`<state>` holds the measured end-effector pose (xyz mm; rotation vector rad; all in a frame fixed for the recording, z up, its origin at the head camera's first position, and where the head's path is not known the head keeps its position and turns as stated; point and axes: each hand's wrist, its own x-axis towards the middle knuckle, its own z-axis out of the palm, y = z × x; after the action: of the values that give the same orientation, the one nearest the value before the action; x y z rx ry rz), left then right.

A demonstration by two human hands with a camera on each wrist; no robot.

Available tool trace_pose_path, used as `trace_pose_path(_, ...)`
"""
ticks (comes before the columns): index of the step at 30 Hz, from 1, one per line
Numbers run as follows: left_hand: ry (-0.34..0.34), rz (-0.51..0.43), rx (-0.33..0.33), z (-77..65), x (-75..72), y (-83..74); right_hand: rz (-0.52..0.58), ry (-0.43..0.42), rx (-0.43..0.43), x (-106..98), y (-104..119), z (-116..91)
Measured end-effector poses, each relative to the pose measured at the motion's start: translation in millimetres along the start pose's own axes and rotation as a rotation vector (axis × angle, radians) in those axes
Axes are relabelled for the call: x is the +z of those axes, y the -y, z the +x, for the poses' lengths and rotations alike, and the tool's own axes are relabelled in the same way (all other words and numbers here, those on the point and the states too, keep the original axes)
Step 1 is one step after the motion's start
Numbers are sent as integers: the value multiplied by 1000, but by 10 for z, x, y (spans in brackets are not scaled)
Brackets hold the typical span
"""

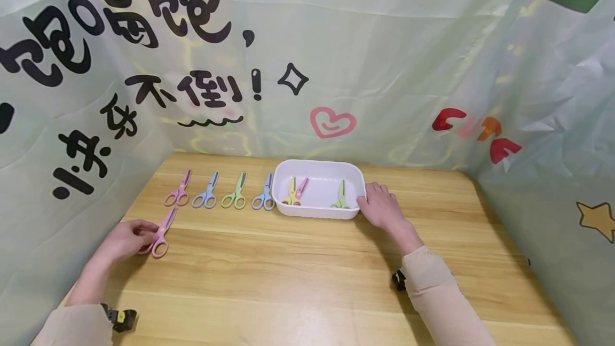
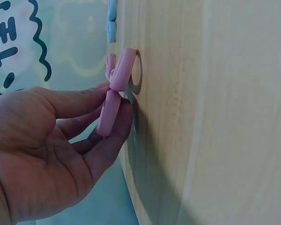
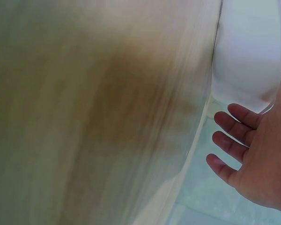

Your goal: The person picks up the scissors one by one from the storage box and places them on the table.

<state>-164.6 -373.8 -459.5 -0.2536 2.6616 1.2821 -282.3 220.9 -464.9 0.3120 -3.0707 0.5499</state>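
Note:
My left hand pinches pink scissors by one finger loop, between thumb and fingers, at the table's left side. The blades point away, toward another pair of pink scissors. In the left wrist view, the held scissors' pink handles stand edge-on close to the wood. At the right end of a white plastic box, my right hand has its thumb at the rim. Its other fingers are spread and loosely bent outside the box. Inside lie yellow scissors, pink scissors and green scissors.
Right of the pink pair, blue scissors, green scissors and more blue scissors lie in a row; the last is close against the box. The wooden table meets a printed cloth backdrop behind and at the sides.

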Motion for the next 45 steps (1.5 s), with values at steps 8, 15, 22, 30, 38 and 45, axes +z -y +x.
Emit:
trace_pose_path(8, -30, 88, -10, -30, 6, 21, 2, -8, -4, -10, 7, -28)
trace_pose_path(15, -58, 106, 28, -54, 33, 101, 6, -22, -6, -7, 10, -29)
trace_pose_path(22, -92, 143, 77, -84, 33, 129, -4, -32, -18, 4, 0, -21)
trace_pose_path(30, -123, 185, 81, -116, 36, 133, -9, -36, -27, -5, 3, -22)
trace_pose_path(38, -124, 143, 67, -105, -1, 114, -13, -30, -22, -5, 1, -21)
trace_pose_path(45, -214, 141, 108, -130, 50, -46, -14, -21, -21, 3, -6, -7)
